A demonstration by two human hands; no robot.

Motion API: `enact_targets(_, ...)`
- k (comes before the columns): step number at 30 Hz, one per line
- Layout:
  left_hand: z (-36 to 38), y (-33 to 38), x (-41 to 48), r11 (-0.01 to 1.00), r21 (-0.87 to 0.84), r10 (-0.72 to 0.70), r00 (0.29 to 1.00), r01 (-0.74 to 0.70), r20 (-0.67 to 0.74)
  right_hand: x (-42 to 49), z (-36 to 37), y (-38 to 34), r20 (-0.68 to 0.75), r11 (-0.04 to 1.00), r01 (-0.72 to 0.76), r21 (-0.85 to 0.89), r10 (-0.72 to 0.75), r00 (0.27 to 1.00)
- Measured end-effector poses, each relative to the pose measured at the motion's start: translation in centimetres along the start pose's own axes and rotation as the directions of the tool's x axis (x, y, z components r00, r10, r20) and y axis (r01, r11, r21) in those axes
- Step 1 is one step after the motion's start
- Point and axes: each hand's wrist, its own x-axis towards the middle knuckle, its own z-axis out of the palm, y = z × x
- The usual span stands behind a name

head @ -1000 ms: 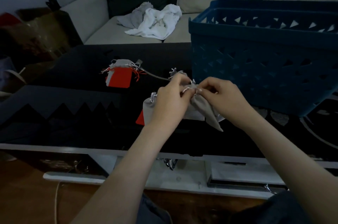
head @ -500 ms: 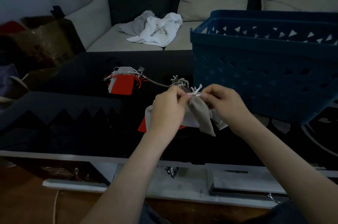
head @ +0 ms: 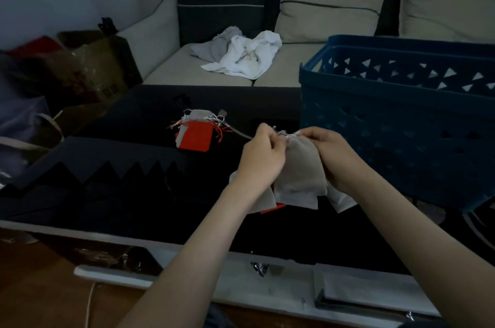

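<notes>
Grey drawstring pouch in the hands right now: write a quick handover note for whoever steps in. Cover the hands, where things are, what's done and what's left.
Hands: the left hand and the right hand each pinch the top of the grey pouch, which hangs between them over the black table.
Things: flat pouches lie under the hands. A red and grey pile lies further left. The blue basket stands on the right.
Done: the pouch is lifted and held at its mouth. Whether the strings are drawn tight cannot be told.
Left: probably finish the strings, set it down, then handle the flat pouches.
</notes>
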Motion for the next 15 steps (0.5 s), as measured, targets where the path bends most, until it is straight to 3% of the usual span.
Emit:
enact_targets(3, -1.3, -1.6, 1.9, 0.99, 0.129, 0.072, 0.994, -0.061, -0.083, 2.1, 1.4, -0.7, -0.027, 0.995, -0.029, -0.099, 0.027, 0.999)
enact_targets(6, -2.0, -4.2, 3.4, 0.982, 0.187, 0.035, 0.998, -0.025, -0.049, 3.8, 2.7, -0.4, -0.1, 0.949, 0.05, -0.311, -0.085, 0.991)
enact_targets(9, -2.4, -6.9, 4.5, 0.979, 0.192, -0.07, 0.997, 0.071, -0.013, 4.7, 3.8, 0.1, -0.028, 0.847, 0.176, -0.502, -0.219, 0.975)
enact_targets(12, -3.1, -8.8, 5.7, 0.994, 0.094, -0.046, 0.987, 0.061, -0.154, 5.5, 5.0, 0.8, 0.064, 0.758, 0.258, -0.6, -0.276, 0.959)
enact_targets(14, -3.5, -10.2, 6.6, 0.941, 0.326, -0.02, 0.977, 0.09, -0.213, 6.1, 5.9, 1.3, 0.126, 0.697, 0.306, -0.648, -0.299, 0.946)
enact_targets(15, -3.7, -10.9, 7.0, 0.857, 0.498, -0.021, 0.976, 0.13, -0.218, 6.2, 6.2, 1.5, 0.153, 0.672, 0.326, -0.665, -0.306, 0.94)
